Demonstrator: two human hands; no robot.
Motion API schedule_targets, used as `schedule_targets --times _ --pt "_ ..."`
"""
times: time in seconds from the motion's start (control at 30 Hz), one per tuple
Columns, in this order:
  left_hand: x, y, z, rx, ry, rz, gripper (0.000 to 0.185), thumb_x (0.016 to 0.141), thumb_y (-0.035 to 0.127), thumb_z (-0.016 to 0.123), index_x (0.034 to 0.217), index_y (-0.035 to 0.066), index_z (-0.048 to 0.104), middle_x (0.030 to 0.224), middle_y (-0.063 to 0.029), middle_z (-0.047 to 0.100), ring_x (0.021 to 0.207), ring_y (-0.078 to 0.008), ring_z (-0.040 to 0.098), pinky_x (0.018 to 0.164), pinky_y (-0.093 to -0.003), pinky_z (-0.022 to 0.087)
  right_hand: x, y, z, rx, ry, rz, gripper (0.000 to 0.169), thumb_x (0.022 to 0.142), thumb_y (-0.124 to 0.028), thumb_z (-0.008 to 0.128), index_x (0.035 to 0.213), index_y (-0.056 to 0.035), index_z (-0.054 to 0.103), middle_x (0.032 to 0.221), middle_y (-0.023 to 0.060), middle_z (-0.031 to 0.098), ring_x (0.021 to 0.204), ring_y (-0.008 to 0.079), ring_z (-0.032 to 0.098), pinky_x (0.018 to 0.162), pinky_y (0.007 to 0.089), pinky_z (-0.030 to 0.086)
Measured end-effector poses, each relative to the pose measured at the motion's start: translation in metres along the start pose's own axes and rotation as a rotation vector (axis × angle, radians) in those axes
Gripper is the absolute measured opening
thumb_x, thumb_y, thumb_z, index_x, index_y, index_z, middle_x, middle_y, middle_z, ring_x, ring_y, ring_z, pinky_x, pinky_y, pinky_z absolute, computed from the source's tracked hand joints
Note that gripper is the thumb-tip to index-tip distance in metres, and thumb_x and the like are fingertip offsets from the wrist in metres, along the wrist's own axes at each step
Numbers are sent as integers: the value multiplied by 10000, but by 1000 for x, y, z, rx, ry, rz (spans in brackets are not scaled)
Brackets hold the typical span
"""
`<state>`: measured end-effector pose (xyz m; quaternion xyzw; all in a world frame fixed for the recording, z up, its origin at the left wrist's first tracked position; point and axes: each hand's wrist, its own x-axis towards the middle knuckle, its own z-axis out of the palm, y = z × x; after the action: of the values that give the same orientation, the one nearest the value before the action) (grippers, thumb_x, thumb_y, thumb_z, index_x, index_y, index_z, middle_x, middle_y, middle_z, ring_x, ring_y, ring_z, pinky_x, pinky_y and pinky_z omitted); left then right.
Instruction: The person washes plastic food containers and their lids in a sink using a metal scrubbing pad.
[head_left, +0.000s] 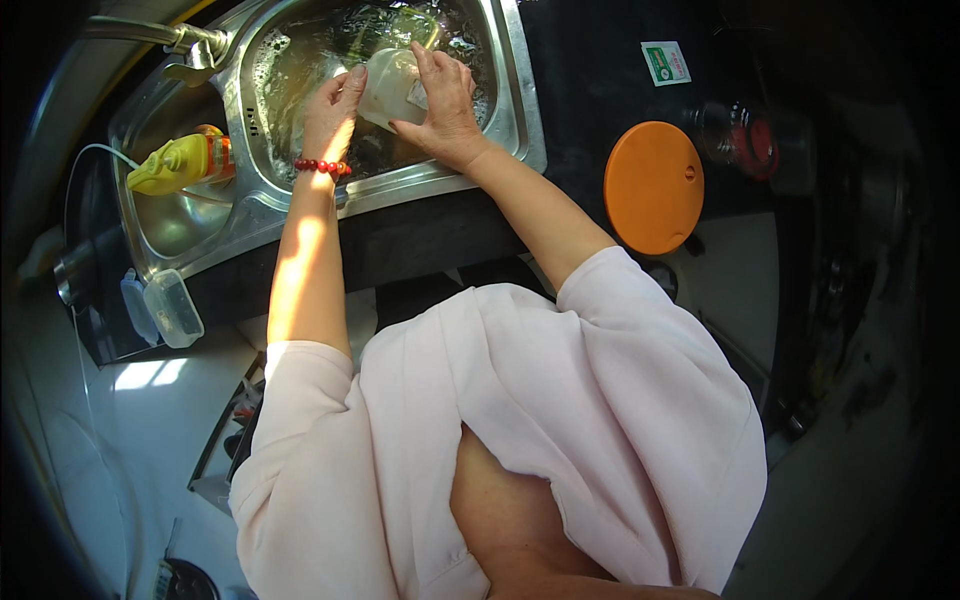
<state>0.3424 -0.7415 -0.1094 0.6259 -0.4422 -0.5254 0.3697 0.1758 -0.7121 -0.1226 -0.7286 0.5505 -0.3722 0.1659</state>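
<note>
A translucent plastic container (384, 79) with a small label is held tilted over the water in the large basin of a steel sink (517, 82). My right hand (446, 109) grips its right side, thumb at the near rim and fingers spread over the wall. At its left edge is my left hand (334, 109), the thumb beside the container. The left fingertips are partly hidden, so their grip is unclear. A red bead bracelet (322, 166) circles my left wrist. Foamy water (274, 75) surrounds both hands.
The faucet (199, 56) stands at upper left. A yellow-topped bottle (169, 165) lies in the small basin. Plastic containers (174, 307) sit at the counter's left edge. An orange round lid (654, 187), a sachet (665, 63) and a glass jar (724, 135) are to the right.
</note>
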Motion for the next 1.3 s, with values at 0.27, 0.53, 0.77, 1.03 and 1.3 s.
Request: schedule_targets --times 0.27,0.53,0.77,1.03,1.3 --pt "34 -49 -16 46 17 151 410 892 379 508 837 -13 614 676 -57 596 615 -124 498 575 -294 417 2 -15 -7 -110 -62 -90 953 541 -307 763 1342 -73 303 1223 142 365 1109 333 338 972 450 260" --pt "21 -38 -20 168 107 204 369 895 298 491 775 -40 579 623 -93 540 618 -141 489 594 -318 417 -2 7 6 83 -142 -48 960 567 -380 778 1327 -24 313 1225 173 395 1119 339 376 971 397 334" --pt "14 -35 -26 -70 -57 65 355 913 285 486 738 -6 592 623 -19 555 532 -79 496 474 -242 427 3 14 -3 351 -308 137 877 605 -385 766 1301 -29 370 1141 146 449 1100 263 437 959 340 347" --pt "9 -11 -26 -161 -204 -117 380 902 376 479 897 9 577 747 -63 611 652 -168 625 557 -316 564 12 19 -7 513 -385 309 922 585 -400 770 1291 44 376 1225 178 444 1163 262 434 974 328 342" --pt "-24 18 14 -101 -207 -85 457 841 337 601 1127 3 480 1022 -112 573 877 -175 586 602 -303 554 3 3 -3 402 -114 481 980 565 -439 761 1304 44 334 1195 240 409 1143 340 390 972 380 328"
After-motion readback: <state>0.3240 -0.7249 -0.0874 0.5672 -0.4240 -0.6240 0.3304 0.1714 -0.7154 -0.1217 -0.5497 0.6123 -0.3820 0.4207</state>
